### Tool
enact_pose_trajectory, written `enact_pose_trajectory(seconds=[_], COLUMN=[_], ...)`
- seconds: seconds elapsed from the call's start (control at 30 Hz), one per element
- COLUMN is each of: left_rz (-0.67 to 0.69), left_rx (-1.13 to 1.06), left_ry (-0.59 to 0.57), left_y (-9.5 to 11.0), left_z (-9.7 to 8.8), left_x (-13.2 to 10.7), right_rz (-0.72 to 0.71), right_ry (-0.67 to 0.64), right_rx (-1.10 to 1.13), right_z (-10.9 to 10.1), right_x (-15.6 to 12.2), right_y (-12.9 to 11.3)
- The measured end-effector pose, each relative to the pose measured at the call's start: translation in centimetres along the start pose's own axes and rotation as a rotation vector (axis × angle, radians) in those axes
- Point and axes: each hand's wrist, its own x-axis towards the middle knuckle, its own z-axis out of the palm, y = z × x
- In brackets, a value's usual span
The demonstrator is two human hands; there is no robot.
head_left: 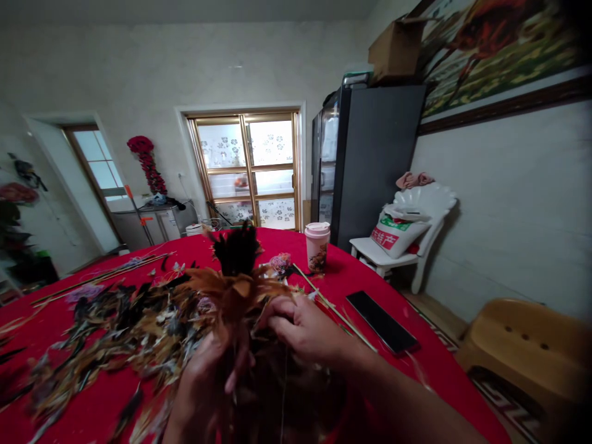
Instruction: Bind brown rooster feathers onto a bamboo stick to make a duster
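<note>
Feather bunch (235, 290), brown and black: clenched by left hand (203, 382) and right hand (300, 330), held above a red tablecloth (370, 265). Loose feathers (124, 333) lie left; thin sticks (335, 311) and a phone (382, 322) lie right.

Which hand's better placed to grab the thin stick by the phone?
Right, likely: the right hand is closest to the thin stick, while the left hand is farther off, lower on the feather bunch.

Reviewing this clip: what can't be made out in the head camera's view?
Head view:
What the left hand and right hand grip inside the feather bunch: hidden by the fingers.
Loose feathers at left: blurred.
Wall painting: cut off by the top and right edges.
White sack's lettering: too small.
</note>
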Motion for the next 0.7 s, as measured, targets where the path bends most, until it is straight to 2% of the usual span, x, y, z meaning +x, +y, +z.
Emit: enact_pose_trajectory(seconds=[0.1, 0.23, 0.37, 0.43, 0.5, 0.53, 0.63, 0.7], left_rz=[0.027, 0.103, 0.030, 0.037, 0.085, 0.108, 0.147, 0.126], left_rx=[0.084, 0.203, 0.114, 0.107, 0.133, 0.133, 0.076, 0.032], left_ry=[-0.033, 0.114, 0.207, 0.154, 0.079, 0.079, 0.229, 0.309], left_y=[0.2, 0.2, -0.1, -0.1, 0.1, 0.2, 0.5, 0.4], left_z=[-0.5, -1.1, -1.0, -0.6, -0.2, -0.1, 0.2, -0.1], left_x=[0.3, 0.2, -0.1, -0.3, -0.4, -0.4, -0.3, -0.1], right_rz=[-0.005, -0.021, -0.023, -0.043, -0.072, -0.092, -0.227, -0.315], right_ry=[-0.037, -0.105, -0.216, -0.286, -0.379, -0.440, -0.729, -0.811], right_rx=[0.006, -0.008, -0.011, -0.024, -0.036, -0.029, 0.122, 0.208], right_z=[-0.3, -0.5, -0.9, -1.7, -3.1, -4.0, -6.8, -8.1], right_x=[-0.2, -0.4, -0.8, -1.0, -1.4, -1.6, -2.1, -2.2], right_y=[-0.2, -0.8, -1.4, -1.5, -1.3, -1.2, -0.6, -0.3])
